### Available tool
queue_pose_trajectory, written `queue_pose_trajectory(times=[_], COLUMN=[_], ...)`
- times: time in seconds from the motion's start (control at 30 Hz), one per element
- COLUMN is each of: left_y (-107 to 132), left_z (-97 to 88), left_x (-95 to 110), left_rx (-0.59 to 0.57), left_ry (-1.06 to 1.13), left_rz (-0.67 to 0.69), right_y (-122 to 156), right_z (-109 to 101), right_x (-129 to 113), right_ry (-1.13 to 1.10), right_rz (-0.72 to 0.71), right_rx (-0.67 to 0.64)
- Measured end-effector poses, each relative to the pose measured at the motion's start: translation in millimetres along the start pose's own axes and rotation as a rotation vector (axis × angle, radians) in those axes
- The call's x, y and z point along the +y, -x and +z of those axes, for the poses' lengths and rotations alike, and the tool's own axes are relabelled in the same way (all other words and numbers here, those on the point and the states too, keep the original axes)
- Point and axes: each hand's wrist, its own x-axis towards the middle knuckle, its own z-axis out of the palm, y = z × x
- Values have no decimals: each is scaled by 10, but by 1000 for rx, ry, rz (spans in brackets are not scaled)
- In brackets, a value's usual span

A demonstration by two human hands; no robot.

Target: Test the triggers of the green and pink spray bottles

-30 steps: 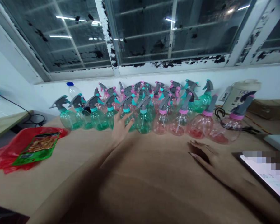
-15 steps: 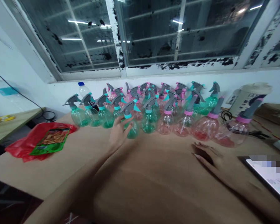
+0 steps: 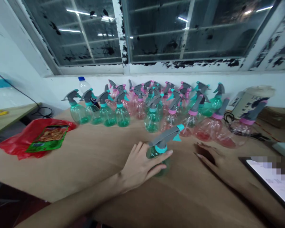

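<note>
My left hand (image 3: 140, 164) is wrapped round a green spray bottle (image 3: 165, 164) with a grey and turquoise trigger head, in front of the row. The bottle's nozzle points to the right. On the table at the right rests my right hand (image 3: 211, 158), fingers apart and nothing in them. Behind both hands, several green spray bottles (image 3: 122, 115) and pink spray bottles (image 3: 209, 128) stand in rows along the wall. A little green liquid shows in the bottom of some green ones, pinkish liquid in some pink ones.
A red plastic bag (image 3: 16, 137) with a green snack packet (image 3: 47, 139) lies at the left. A tablet-like screen (image 3: 270, 177) is at the right edge. A paper cup (image 3: 251, 98), cables (image 3: 258, 136) and a blue-capped bottle (image 3: 83, 84) stand or lie at the back.
My left hand has drawn one green spray bottle out of the front row, toward me and to the right. A gap is left there. My right hand has barely moved.
</note>
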Motion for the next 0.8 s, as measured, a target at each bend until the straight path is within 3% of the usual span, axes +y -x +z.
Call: queue_pose_trajectory(times=[0.17, 0.33, 0.53, 0.6, 0.67, 0.73, 0.8], left_y=[-127, -190, 76, 154, 134, -9, -247], left_z=[183, 297, 288, 251, 205, 149, 81], left_x=[33, 20, -244, -314, -323, -280, -215], left_rx=[107, 226, 194, 149, 75, -7, -110], left_ry=[-69, 1, 168, 291, 509, 772, 988], left_rz=[78, 129, 281, 203, -10, -242, -352], right_y=[-31, -47, -53, -54, -55, -57, -59], right_z=[-69, -94, -98, -92, -82, -77, -78], right_x=[-62, -84, -105, -100, -93, -89, -91], right_ry=[12, 1, -26, -31, -39, -49, -62], right_rz=[-7, -23, 7, -1, -4, -2, 3], right_rx=[27, 12, 27, 34, 34, 32, 30])
